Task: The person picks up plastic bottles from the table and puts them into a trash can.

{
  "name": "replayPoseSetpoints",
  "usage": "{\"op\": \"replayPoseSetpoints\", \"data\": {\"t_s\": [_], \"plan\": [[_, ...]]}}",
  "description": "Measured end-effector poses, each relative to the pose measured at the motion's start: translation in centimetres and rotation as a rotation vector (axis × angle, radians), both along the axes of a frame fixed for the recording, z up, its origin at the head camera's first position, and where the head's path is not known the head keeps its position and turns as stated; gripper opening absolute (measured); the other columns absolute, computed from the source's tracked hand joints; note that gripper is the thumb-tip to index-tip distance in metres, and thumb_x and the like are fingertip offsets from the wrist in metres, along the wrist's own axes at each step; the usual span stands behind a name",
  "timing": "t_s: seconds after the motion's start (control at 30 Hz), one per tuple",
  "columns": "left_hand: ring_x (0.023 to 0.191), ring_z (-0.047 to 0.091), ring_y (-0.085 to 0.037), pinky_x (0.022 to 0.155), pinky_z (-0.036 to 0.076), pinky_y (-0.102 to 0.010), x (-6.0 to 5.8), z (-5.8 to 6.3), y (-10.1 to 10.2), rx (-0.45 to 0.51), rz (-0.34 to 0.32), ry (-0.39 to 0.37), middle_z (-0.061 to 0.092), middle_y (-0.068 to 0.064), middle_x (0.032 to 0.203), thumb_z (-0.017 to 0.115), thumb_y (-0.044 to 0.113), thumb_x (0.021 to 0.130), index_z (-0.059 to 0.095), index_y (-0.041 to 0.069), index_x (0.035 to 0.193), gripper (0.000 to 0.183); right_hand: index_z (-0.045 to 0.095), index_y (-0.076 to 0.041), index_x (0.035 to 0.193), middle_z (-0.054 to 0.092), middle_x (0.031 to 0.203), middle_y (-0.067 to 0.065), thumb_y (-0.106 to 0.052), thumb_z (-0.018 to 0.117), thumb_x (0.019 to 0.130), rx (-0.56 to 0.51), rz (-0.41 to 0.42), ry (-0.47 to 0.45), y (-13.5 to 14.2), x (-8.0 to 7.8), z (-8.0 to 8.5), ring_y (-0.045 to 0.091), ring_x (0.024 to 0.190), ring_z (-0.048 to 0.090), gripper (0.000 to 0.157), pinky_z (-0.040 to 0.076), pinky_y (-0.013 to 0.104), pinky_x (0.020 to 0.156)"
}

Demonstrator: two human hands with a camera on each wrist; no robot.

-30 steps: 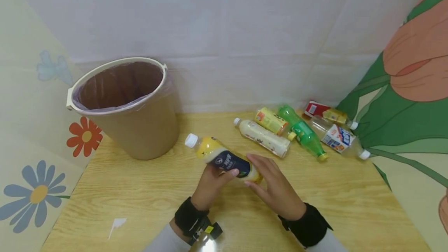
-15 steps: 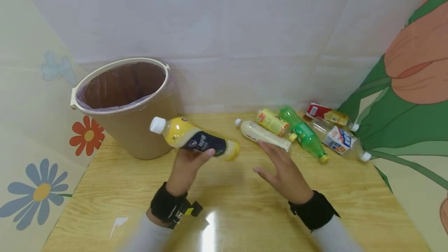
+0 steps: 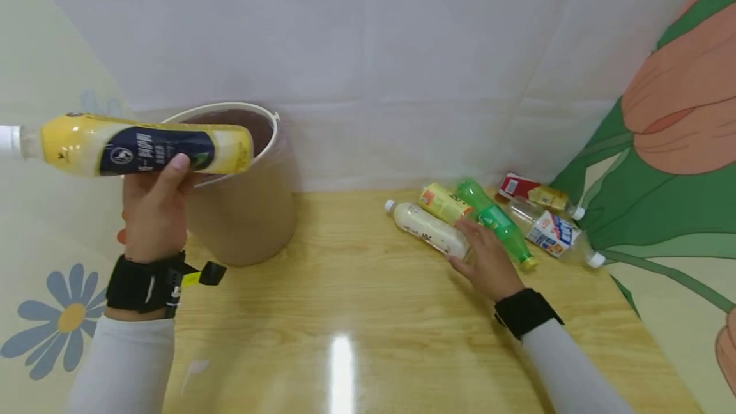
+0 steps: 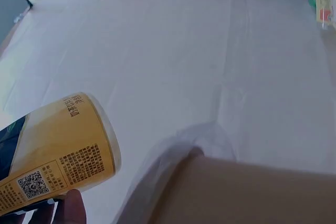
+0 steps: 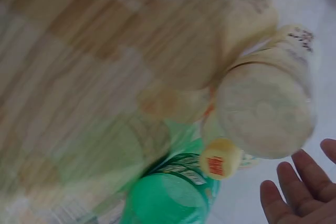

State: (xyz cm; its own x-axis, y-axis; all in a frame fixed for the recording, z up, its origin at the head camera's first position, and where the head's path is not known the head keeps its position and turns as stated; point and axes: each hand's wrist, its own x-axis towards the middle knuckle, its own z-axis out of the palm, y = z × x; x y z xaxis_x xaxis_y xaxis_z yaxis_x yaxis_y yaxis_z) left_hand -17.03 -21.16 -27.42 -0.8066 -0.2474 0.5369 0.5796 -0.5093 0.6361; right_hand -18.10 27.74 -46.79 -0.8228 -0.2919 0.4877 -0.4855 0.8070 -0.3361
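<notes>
Far L a blue flower print, then the yellow btl, held up in the air abt level, white cap pointing L & cut by the head view's edge. L hand grips it from below, thumb across the dark label; black wristband under. Btl's base end overlaps the bin's mouth in the head view; left wrist cam shows it apart from the rim. Bin, w/ thin liner, stands at the back L of the tabletop. Further R, the cream btl lies on its side, white cap to the L, yellow-label btl just behind. R hand is at the cream btl's base, fingers spread, thumb apart; can't tell if touching. Next, green btl, yellow cap toward the front, then red-&-yellow-label btl at the back & clear btl in front, both white-capped
</notes>
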Motion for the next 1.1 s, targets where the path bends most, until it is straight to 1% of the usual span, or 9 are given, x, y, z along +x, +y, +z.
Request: {"op": "replayPoseSetpoints", "data": {"t_s": [0.07,0.13,0.3,0.4,0.53,0.7,0.77,0.97,1.1], "plan": [[0.110,0.051,-0.032,0.088,0.049,-0.036,-0.4,0.6,-1.7,-0.014,0.049,-0.031,0.048,-0.020,0.122,0.059,-0.013,0.086,0.046,0.001,0.129,0.048,0.042,-0.002,0.136,0.042,0.134,0.019,-0.024,0.081,0.074,0.004,-0.023,-0.024,0.2,-0.3,-0.2,0.038,0.120,0.038,0.077,0.034,0.056,0.096],[0.115,0.047,-0.030,0.091,0.047,-0.034,-0.5,0.9,-3.2,-0.092,0.152,-0.093,0.046,-0.018,0.127,0.063,-0.009,0.085,0.045,0.006,0.131,0.052,0.042,-0.002,0.137,0.042,0.134,0.020,-0.024,0.081,0.074,0.011,-0.038,-0.045,0.3,-0.4,-0.5,0.039,0.120,0.038,0.077,0.033,0.056,0.097],[0.119,0.042,-0.019,0.104,0.033,-0.029,-0.4,0.8,-5.4,-0.357,0.375,-0.337,0.046,-0.008,0.131,0.074,0.005,0.081,0.042,0.017,0.134,0.063,0.040,-0.001,0.138,0.046,0.127,0.023,-0.024,0.079,0.077,0.048,-0.065,-0.113,0.4,-0.6,-1.0,0.040,0.115,0.042,0.076,0.036,0.056,0.094],[0.114,0.040,-0.015,0.106,0.029,-0.032,-0.5,0.7,-5.7,-0.515,0.443,-0.452,0.046,-0.004,0.129,0.077,0.013,0.080,0.042,0.020,0.135,0.066,0.039,0.000,0.139,0.048,0.122,0.026,-0.022,0.077,0.079,0.059,-0.075,-0.154,0.4,-0.6,-1.0,0.041,0.112,0.044,0.074,0.038,0.056,0.092],[0.112,0.039,-0.014,0.101,0.036,-0.033,-0.7,1.0,-5.7,-0.747,0.498,-0.524,0.044,-0.004,0.131,0.074,0.025,0.083,0.039,0.023,0.138,0.065,0.037,0.000,0.140,0.047,0.124,0.026,-0.020,0.075,0.082,0.045,-0.087,-0.208,0.3,-0.5,-0.8,0.041,0.113,0.043,0.072,0.037,0.057,0.093],[0.114,0.038,-0.017,0.100,0.038,-0.040,-1.0,1.4,-5.7,-0.976,0.504,-0.551,0.041,-0.006,0.134,0.068,0.035,0.087,0.031,0.025,0.142,0.067,0.037,0.000,0.140,0.044,0.126,0.026,-0.021,0.071,0.086,0.013,-0.086,-0.246,0.5,-0.3,-0.8,0.041,0.114,0.042,0.068,0.037,0.058,0.093],[0.112,0.039,-0.019,0.098,0.040,-0.039,-1.2,1.7,-5.6,-1.021,0.506,-0.545,0.041,-0.007,0.132,0.068,0.036,0.087,0.031,0.024,0.142,0.067,0.036,0.000,0.140,0.044,0.126,0.026,-0.022,0.070,0.087,-0.014,-0.073,-0.255,0.5,-0.2,-0.6,0.042,0.114,0.042,0.066,0.037,0.058,0.093],[0.110,0.042,-0.016,0.093,0.042,-0.029,-0.7,2.5,-4.3,-1.000,0.548,-0.526,0.037,-0.006,0.132,0.070,0.036,0.086,0.020,0.029,0.146,0.078,0.035,-0.010,0.143,0.039,0.133,0.023,-0.029,0.065,0.091,-0.168,-0.023,-0.292,-0.7,1.3,1.0,0.039,0.118,0.040,0.064,0.037,0.061,0.092],[0.103,0.048,-0.016,0.085,0.042,-0.023,0.6,1.7,-1.4,-0.937,0.548,-0.353,0.046,-0.005,0.124,0.072,0.025,0.085,0.031,0.023,0.141,0.070,0.035,-0.021,0.144,0.038,0.137,0.017,-0.028,0.067,0.090,-0.273,0.031,-0.233,-2.5,2.7,2.6,0.033,0.119,0.039,0.063,0.039,0.059,0.090]]}}
